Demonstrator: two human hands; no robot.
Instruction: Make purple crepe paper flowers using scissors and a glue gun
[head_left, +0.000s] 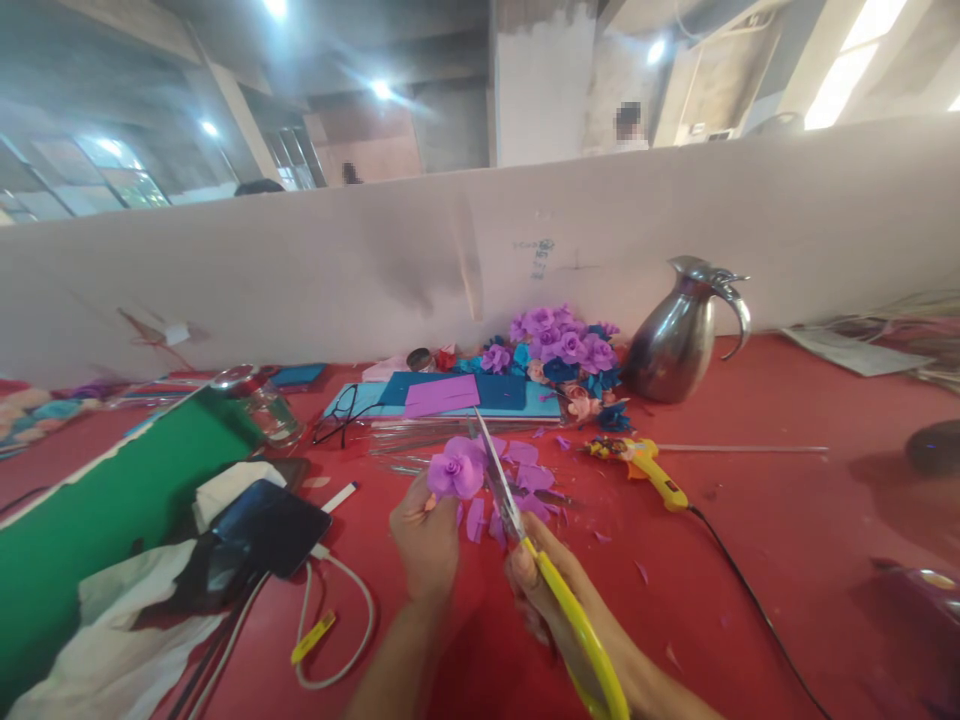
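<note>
Over the red table, my left hand (pixel 427 535) pinches a purple paper flower (pixel 456 468) from below; its stem is hidden by the fingers. My right hand (pixel 551 575) is closed around yellow-handled scissors (pixel 577 620), gripping them near the pivot. The blades point up and away, parted slightly at the tip, right beside the flower's right edge. Loose purple petals (pixel 529 475) and small scraps lie on the table behind and beneath the blades. Further back, a purple paper sheet (pixel 441 396) rests on blue sheets (pixel 501 390).
A yellow glue gun (pixel 660 480) with a black cord lies to the right. Behind stand a metal jug (pixel 675 335) and a heap of paper flowers (pixel 559 340). On the left are a phone (pixel 270 525), a white cable, glasses (pixel 345 418), a glass jar (pixel 262 405) and a green board (pixel 127 500).
</note>
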